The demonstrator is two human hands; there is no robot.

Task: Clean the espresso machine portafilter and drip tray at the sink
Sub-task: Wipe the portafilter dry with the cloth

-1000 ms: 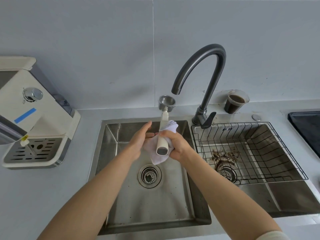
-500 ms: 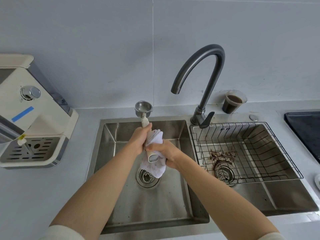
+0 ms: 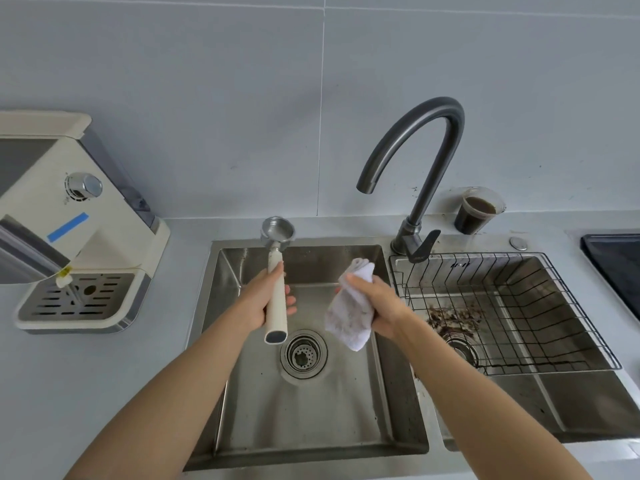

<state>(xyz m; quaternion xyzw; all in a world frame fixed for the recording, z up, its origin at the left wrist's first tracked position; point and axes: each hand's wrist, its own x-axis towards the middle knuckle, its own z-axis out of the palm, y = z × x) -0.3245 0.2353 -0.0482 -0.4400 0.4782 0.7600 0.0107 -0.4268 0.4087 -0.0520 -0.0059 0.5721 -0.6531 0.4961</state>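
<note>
The portafilter (image 3: 276, 296) has a cream handle and a steel basket pointing away from me, and it hangs over the left sink basin (image 3: 311, 403). My left hand (image 3: 263, 301) grips its handle. To the right, my right hand (image 3: 375, 304) grips a crumpled white cloth (image 3: 349, 317), held apart from the portafilter. The drip tray (image 3: 74, 301) with its slotted grate sits in the base of the cream espresso machine (image 3: 69, 216) on the counter at the left.
A dark curved faucet (image 3: 415, 161) rises between the basins, with no water running. The right basin holds a black wire rack (image 3: 512, 306) and coffee grounds (image 3: 450, 318) near its drain. A plastic cup of dark liquid (image 3: 476, 211) stands behind it. A black cooktop (image 3: 616, 265) lies far right.
Both hands were together, the cloth wrapped round the handle. Now my right hand has pulled away to the right with the cloth, and my left hand alone holds the portafilter, shifted left.
</note>
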